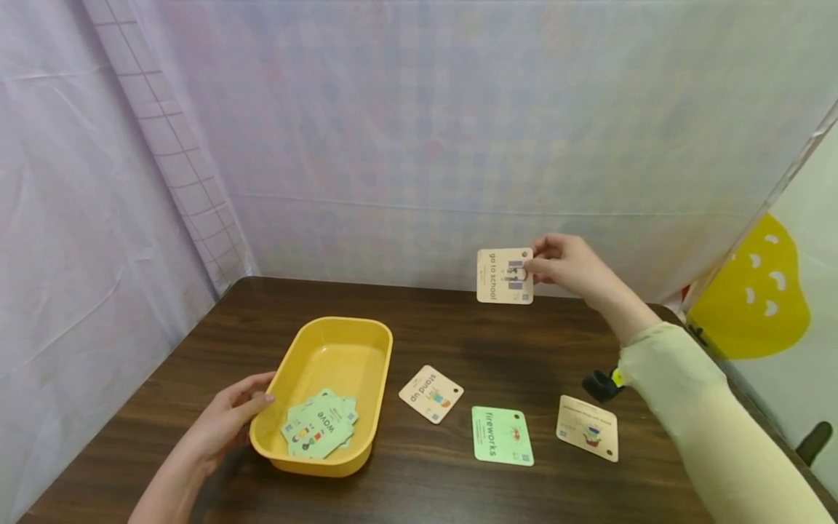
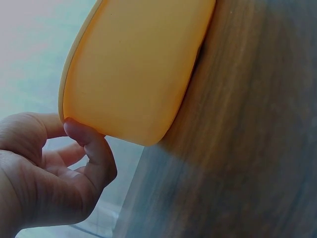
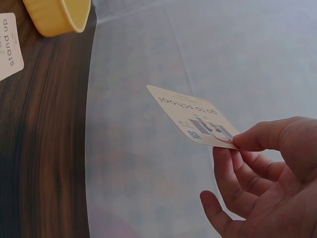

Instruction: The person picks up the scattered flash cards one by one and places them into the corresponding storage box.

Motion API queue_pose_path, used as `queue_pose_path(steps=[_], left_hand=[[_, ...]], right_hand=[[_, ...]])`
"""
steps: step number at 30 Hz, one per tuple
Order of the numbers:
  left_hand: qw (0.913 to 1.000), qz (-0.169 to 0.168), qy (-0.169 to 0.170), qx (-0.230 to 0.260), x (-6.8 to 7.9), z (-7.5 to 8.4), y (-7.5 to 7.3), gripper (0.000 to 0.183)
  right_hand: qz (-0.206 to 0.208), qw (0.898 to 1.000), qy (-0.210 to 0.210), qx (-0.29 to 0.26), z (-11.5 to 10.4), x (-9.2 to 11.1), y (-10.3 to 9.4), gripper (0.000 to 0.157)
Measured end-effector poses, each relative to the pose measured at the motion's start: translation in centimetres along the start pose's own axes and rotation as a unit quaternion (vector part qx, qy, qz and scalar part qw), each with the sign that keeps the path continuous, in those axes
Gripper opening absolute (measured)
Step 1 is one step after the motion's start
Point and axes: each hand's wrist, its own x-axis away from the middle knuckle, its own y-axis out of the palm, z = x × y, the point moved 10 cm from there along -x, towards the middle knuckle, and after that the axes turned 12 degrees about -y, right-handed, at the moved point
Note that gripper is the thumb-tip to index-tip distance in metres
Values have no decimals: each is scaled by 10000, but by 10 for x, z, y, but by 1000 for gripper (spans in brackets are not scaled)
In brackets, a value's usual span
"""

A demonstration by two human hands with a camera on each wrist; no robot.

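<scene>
My right hand (image 1: 568, 263) pinches a cream "go to school" flashcard (image 1: 492, 278) by one edge, thumb on the printed face. It is held up above the far part of the table. At the left, my left hand (image 1: 225, 421) grips the rim of a yellow plastic tray (image 1: 337, 362); the left wrist view shows thumb and fingers at that rim. Inside the tray lies a small pile of green flashcards (image 1: 321, 428), a "wave" card on top. The right wrist view shows the "go to school" card (image 3: 185, 111) tilted between thumb and fingers.
On the dark wooden table (image 1: 419, 495) lie a cream "stand up" card (image 1: 425, 391), a green "fireworks" card (image 1: 500, 437) and another cream card (image 1: 576, 426). A black object (image 1: 601, 386) shows beside the right sleeve. White curtains (image 1: 458, 131) hang behind the table.
</scene>
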Motion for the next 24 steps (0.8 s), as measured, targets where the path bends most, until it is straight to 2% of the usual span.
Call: queue_pose_path(steps=[17, 24], left_hand=[[10000, 46, -52, -5, 0, -2, -2, 61], [9999, 72, -73, 1, -1, -4, -3, 60]], right_hand=[[17, 9988, -228, -439, -22, -12, 21, 26], [-8, 9960, -265, -856, -28, -15, 39, 23]])
